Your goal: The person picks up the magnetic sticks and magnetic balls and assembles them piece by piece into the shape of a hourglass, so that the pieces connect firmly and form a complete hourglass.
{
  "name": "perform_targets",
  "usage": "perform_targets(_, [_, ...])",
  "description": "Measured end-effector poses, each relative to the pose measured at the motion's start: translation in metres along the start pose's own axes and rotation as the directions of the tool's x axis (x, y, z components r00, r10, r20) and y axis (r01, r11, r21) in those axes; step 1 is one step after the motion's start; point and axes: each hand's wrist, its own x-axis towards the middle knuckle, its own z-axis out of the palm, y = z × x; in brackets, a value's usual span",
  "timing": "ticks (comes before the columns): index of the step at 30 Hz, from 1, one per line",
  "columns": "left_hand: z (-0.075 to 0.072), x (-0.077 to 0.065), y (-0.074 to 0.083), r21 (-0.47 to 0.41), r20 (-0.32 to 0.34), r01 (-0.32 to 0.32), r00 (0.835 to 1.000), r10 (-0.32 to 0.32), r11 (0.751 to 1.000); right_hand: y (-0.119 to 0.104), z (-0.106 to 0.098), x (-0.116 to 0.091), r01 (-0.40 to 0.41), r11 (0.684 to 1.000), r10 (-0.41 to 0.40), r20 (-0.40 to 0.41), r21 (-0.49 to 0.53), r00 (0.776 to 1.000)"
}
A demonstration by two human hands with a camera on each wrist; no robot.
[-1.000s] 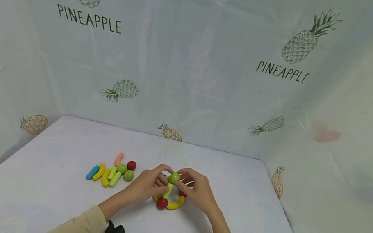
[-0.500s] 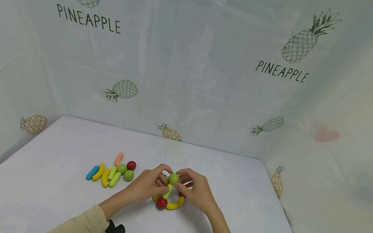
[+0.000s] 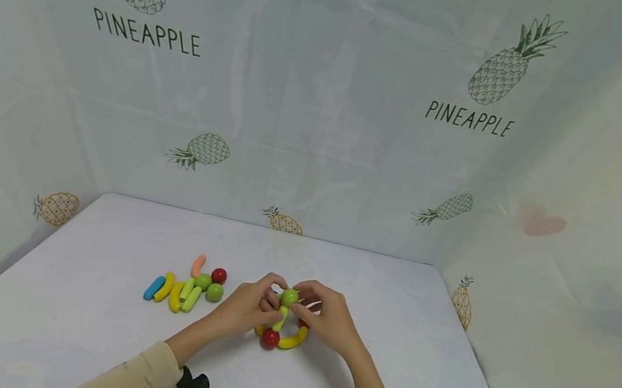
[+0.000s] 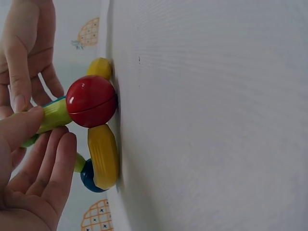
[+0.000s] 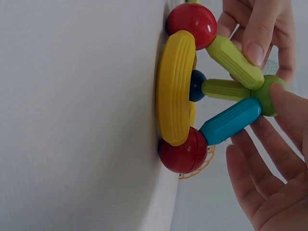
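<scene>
A pyramid of toy rods and balls stands on the table between the hands. Its base joins yellow curved rods (image 5: pixel 175 89), red balls (image 3: pixel 269 338) and a dark blue ball (image 5: pixel 196 85). Two lime rods and a blue rod (image 5: pixel 231 121) slope up to a green ball (image 3: pixel 290 297) at the top. My left hand (image 3: pixel 246 307) pinches the near lime rod (image 4: pixel 57 115) between thumb and fingers. With thumb and fingertips, my right hand (image 3: pixel 331 320) holds the green ball from the right, its other fingers spread by the blue rod.
Left of the hands lies a loose group: a blue rod (image 3: pixel 154 288), yellow curved rods (image 3: pixel 165 286), lime rods (image 3: pixel 191 298), green balls (image 3: pixel 214 292), a red ball (image 3: pixel 219 275) and an orange curved rod (image 3: pixel 198 265). Pineapple-print curtains (image 3: pixel 324 120) surround the white table (image 3: pixel 384 346).
The green ball has shifted very slightly left and down with the right fingers over the last second. Both hands keep their hold, and the loose pieces stay put.
</scene>
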Motion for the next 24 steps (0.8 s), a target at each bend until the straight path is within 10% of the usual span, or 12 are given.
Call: perform_targets(24, [0.0055,-0.0004,0.0040,0.062,-0.057,0.000,0.998,0.004,0.998,-0.0002,0.0002,-0.0003,-0.006,0.999,0.005,0.023,0.043,1.000])
